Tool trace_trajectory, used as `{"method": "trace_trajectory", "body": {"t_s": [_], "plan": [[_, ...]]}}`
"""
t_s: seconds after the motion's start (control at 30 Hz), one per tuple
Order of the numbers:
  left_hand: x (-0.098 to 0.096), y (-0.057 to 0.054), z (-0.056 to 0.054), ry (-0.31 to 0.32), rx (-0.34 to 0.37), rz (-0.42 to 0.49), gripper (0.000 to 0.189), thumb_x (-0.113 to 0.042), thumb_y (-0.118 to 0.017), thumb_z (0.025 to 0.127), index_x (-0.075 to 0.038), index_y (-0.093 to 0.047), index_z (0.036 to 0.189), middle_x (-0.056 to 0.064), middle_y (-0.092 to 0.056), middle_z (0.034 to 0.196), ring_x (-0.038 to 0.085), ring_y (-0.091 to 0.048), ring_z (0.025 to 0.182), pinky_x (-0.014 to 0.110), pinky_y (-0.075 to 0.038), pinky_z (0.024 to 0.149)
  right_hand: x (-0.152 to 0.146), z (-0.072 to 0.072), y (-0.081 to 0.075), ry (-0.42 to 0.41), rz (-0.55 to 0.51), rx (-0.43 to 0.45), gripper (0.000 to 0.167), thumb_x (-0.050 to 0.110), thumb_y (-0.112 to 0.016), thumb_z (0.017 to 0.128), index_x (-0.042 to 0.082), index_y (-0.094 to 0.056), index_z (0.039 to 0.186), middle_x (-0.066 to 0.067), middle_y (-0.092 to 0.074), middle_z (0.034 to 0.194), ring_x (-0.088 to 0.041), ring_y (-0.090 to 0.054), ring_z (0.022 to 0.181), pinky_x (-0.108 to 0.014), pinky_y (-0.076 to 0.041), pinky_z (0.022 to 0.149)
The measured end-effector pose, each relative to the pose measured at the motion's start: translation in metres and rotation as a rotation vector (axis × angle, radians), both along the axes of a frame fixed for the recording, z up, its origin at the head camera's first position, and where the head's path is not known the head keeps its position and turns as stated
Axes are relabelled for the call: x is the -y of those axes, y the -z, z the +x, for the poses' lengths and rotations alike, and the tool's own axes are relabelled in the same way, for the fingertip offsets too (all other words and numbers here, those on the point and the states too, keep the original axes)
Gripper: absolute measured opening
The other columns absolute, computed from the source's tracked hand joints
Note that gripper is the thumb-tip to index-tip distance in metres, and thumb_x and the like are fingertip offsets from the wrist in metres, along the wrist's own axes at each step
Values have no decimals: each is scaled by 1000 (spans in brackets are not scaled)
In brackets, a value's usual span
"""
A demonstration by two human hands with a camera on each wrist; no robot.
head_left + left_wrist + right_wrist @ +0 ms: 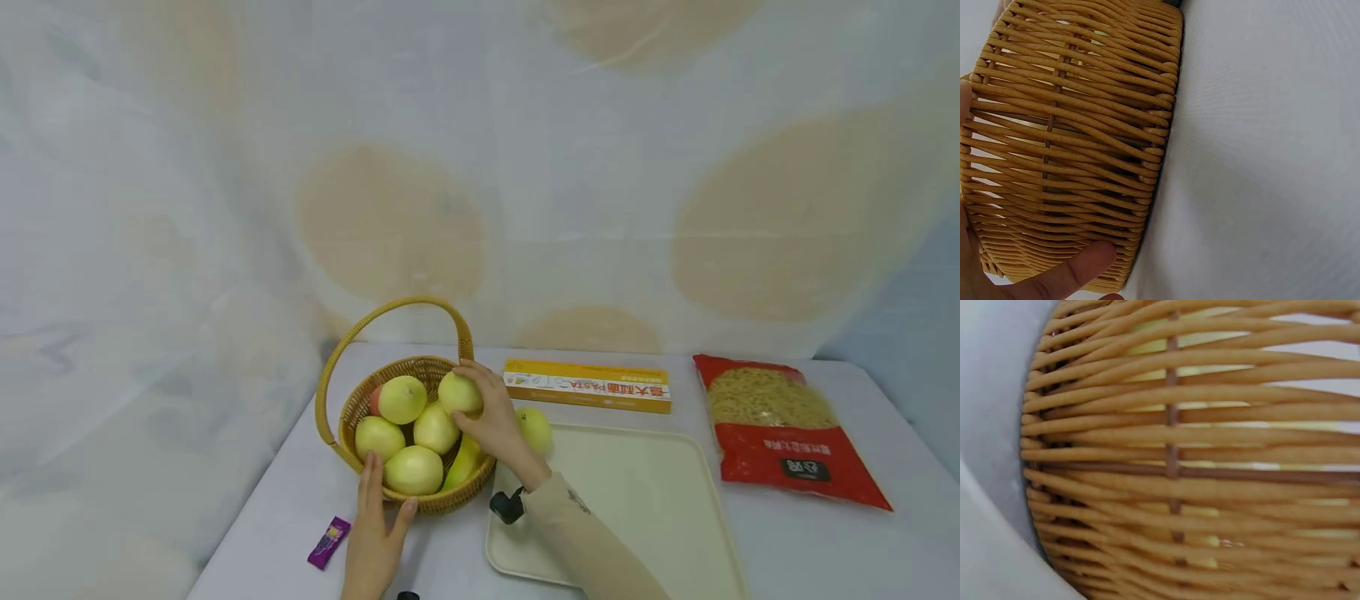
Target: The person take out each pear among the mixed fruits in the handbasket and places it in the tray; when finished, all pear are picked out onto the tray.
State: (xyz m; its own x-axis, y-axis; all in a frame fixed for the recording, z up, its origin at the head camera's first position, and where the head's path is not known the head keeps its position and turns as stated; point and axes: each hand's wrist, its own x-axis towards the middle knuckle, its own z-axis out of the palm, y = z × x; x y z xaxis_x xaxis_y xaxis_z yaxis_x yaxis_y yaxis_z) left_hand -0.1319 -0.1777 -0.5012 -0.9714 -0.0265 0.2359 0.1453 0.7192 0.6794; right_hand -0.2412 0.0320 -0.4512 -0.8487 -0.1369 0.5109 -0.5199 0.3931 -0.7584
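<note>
A wicker basket (442, 502) with a tall arched handle holds several yellow-green apples (413, 471), a banana (467, 462) and part of a reddish fruit (375, 401). My right hand (497, 421) reaches over the basket's right side, fingers and thumb around an apple (457, 392) there. That apple is hidden in the right wrist view, where the woven wall (1210, 437) fills most of the picture. At the front left, my left hand (372, 533) rests against the basket with its fingers extended; in the left wrist view one finger (1088, 262) lies along the outer wall.
Another apple (535, 430) sits by the back left corner of a cream tray (637, 500). Behind lies a pasta box (588, 386); a red bag of pasta (787, 433) is at the right. A small purple packet (328, 542) lies left of my left hand.
</note>
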Motion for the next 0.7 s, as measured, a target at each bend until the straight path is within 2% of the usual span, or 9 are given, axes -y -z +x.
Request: {"method": "trace_trajectory", "body": {"t_s": [0.23,0.33,0.47,0.7], "plan": [[2,-4,3,1,14,3,79,-36,-55,98,-15,-7,158,11,-6,165,48,-25,142,65,-36,105,-13,7,-6,17,-69,-74,61,2,-76,79,12,-52,134,-11,-45,148,-36,-42,134,-52,-49,98],[1,-3,2,12,8,0,79,-36,-55,98,-15,-6,158,11,-6,165,48,-25,142,65,-36,105,-25,12,-11,44,-105,-59,62,1,-75,79,13,-51,135,-8,-43,150,-35,-44,133,-45,-53,88],[1,-2,1,18,7,15,79,-36,-55,98,-16,-6,158,11,-6,165,47,-24,143,64,-35,106,-43,18,-16,92,-141,-53,64,1,-75,79,15,-50,136,-6,-42,151,-35,-45,131,-42,-53,75],[1,0,0,15,2,15,79,-36,-55,98,-16,-7,158,11,-6,165,47,-24,143,65,-34,107,-73,23,-17,189,-217,-15,67,-4,-76,78,10,-49,137,-11,-39,152,-38,-43,136,-52,-53,86]]}}
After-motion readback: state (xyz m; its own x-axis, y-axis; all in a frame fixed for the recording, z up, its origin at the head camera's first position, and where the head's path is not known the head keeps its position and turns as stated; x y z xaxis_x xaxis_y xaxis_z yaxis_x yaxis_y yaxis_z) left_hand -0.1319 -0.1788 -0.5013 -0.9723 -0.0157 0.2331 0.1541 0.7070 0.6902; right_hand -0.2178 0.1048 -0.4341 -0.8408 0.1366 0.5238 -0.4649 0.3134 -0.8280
